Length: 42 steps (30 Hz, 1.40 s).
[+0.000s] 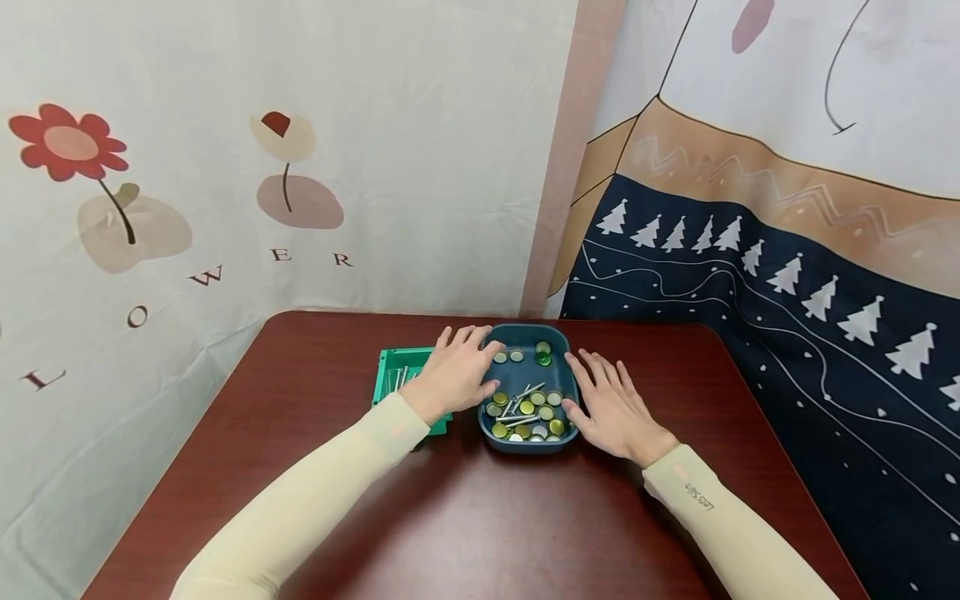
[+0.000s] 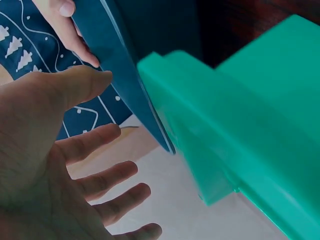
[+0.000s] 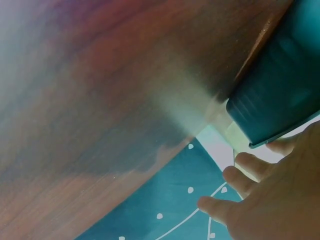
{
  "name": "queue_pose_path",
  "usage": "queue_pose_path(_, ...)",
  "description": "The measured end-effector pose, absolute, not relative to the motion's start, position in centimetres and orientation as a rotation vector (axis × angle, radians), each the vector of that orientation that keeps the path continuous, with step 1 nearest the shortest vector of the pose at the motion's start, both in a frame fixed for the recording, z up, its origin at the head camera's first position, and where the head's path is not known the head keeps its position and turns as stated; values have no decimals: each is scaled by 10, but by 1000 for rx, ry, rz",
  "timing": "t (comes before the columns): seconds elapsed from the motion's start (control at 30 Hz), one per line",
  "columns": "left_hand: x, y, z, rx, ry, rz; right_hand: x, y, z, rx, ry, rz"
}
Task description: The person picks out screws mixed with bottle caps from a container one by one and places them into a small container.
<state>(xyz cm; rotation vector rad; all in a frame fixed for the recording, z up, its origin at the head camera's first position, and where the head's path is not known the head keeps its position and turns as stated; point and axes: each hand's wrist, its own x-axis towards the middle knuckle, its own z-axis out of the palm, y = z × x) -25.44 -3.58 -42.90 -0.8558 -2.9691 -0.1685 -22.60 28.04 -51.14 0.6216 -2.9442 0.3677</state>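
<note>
The near part of the desk [image 1: 480,510] is seen as reddish-brown and glossy, with a pale sheen where light is reflected and dark shadows under both arms. Toward its far side the blue tray [image 1: 528,447] is set down, between the two hands. In the tray's near end, yellow and silver caps [image 1: 538,398] are heaped, with silver rods [image 1: 517,418] laid across them; a few more caps are found at its far end. Just left of the tray, the green bin [image 1: 438,427] is placed, with rods held inside and its right part hidden by the left hand. Beyond the desk's far edge, a pale cloth [image 1: 420,167] is hung, printed with flowers and letters. To the right, a navy cloth [image 1: 675,275] is seen, patterned with white trees.

Both arms, covered by cream sleeves [image 1: 322,493], are stretched forward from the lower edge. The left hand [image 1: 456,375] is held palm down over the bin's right side, its fingers spread wide and its thumb at the tray's left rim. The right hand [image 1: 617,408] is held at the tray's right side, its fingers also spread and nothing gripped. Whether the rim is touched by either hand cannot be told.
</note>
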Motion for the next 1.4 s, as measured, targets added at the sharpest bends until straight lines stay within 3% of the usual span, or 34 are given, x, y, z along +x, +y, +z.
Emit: queue_pose_path(1.4,-265,32,-443,-1095,-3041,227,-224,278,-511,617,-2979,384)
